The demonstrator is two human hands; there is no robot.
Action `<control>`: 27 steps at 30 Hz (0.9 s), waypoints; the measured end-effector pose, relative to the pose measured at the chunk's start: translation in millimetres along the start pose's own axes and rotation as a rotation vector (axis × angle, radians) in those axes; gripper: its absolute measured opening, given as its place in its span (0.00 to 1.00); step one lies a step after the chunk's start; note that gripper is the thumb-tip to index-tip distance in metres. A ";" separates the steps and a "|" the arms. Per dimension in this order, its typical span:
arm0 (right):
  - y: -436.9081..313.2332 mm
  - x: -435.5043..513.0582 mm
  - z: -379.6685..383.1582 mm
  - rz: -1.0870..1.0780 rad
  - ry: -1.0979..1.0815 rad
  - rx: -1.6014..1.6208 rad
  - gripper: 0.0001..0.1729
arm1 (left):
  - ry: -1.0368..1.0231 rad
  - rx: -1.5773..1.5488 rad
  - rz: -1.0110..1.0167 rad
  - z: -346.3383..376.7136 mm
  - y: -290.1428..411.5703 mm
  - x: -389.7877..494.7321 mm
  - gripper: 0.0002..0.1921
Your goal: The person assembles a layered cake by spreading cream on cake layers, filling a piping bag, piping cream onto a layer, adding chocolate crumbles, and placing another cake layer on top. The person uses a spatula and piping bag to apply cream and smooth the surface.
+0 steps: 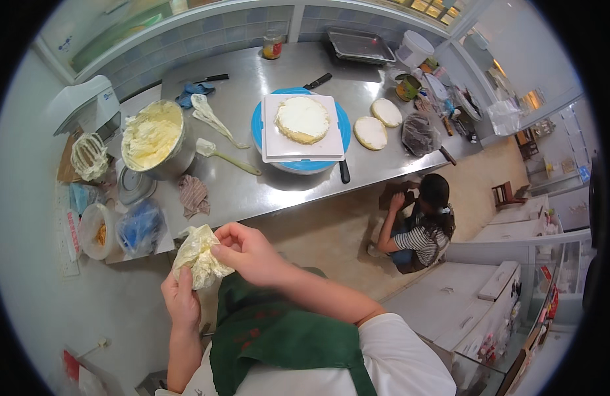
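Note:
Both hands hold a crumpled, cream-smeared plastic piece, perhaps a piping bag (201, 257), in front of the table's near edge. My left hand (183, 299) grips its lower left side; my right hand (248, 252) pinches its right side. Beyond them a round cake layer (303, 119) topped with white cream sits on a white square board (275, 151) over a blue turntable (257, 123). A metal bowl of pale cream (151, 136), a cream-coated spatula (230, 161) and a smeared bag (213, 121) lie to the left. Two more cake layers (370, 133) (386, 113) rest on the right.
A black-handled knife (345, 171) lies by the turntable. A striped cloth (194, 195) and a cream-covered whisk (89, 156) are at the left. A jar (272, 45) and a metal tray (360, 45) stand at the back. Another person (423, 222) sits low beyond the table's near edge.

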State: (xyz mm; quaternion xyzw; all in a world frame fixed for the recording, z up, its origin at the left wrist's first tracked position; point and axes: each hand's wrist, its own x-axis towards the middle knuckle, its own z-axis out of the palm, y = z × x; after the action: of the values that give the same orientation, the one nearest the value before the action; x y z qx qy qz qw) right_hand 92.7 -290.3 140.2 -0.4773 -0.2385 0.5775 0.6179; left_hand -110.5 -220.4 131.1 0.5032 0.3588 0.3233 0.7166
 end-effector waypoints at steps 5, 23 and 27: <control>6.6 -8.6 -20.9 0.118 -0.192 0.130 0.08 | -0.105 -0.379 -0.165 -3.3 -7.4 -13.9 0.27; 14.3 12.0 6.9 0.179 -0.543 0.927 0.20 | -0.112 -1.104 0.075 -10.7 12.9 -23.7 0.34; 7.5 17.1 28.2 0.234 -0.637 0.936 0.21 | -0.052 -0.874 0.495 -19.2 30.5 -44.2 0.33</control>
State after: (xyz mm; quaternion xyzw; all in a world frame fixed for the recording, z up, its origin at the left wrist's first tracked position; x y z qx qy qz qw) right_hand 68.9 -266.2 141.5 0.0210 -0.0774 0.8013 0.5928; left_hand -153.3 -238.7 164.0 0.2341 0.0418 0.5912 0.7707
